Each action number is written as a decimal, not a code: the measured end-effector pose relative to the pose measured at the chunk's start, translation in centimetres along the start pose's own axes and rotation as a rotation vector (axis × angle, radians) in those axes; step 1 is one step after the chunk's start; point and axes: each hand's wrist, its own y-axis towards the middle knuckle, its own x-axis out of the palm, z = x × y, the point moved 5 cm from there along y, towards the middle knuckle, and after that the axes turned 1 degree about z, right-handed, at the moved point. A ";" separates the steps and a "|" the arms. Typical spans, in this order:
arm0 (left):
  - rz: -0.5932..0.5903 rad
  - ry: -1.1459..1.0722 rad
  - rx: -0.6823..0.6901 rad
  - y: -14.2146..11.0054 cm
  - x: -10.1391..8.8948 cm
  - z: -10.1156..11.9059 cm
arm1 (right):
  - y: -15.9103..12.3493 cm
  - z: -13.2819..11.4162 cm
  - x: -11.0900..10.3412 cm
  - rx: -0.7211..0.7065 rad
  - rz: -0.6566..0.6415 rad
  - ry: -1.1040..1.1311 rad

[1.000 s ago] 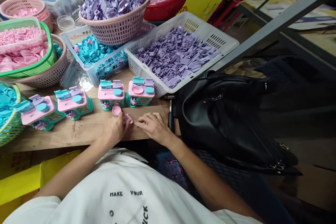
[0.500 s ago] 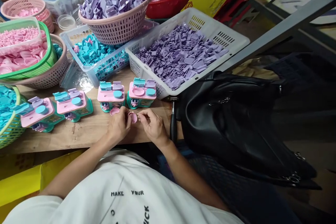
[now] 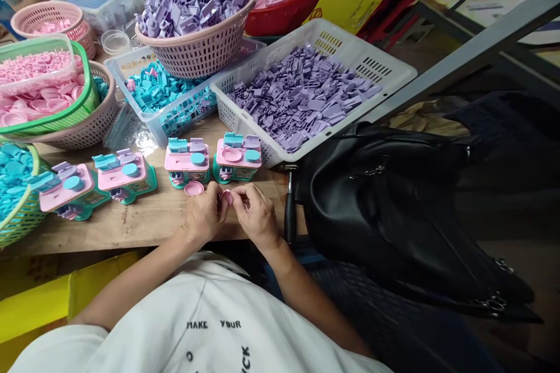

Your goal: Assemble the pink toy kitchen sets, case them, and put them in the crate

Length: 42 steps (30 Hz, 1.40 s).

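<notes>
Near the table's front edge, my left hand is closed around a small round pink plastic dish. My right hand meets it there, thumb and fingertips pinched at the dish's edge; anything small between them is hidden. A second pink dish lies on the wood just beyond my left hand. Behind it stands a toy kitchen counter with a pink top. To its right, another toy counter carries a pink dish on top. Two similar toys, a nearer one and a farther-left one, stand at the left.
A white crate of purple parts and a pink basket heaped with purple pieces stand behind. Baskets of pink and blue parts crowd the left. A black-handled hammer and a black bag are at the right. Someone's arm shows top left.
My right hand has moved left to the pink dish in my left hand, and the two hands now touch or nearly touch. The dish has tilted; the view has shifted slightly.
</notes>
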 end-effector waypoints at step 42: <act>0.229 -0.334 -0.343 4.2 -8.1 -8.4 | 9.6 -4.6 7.4 -0.625 -0.367 -0.349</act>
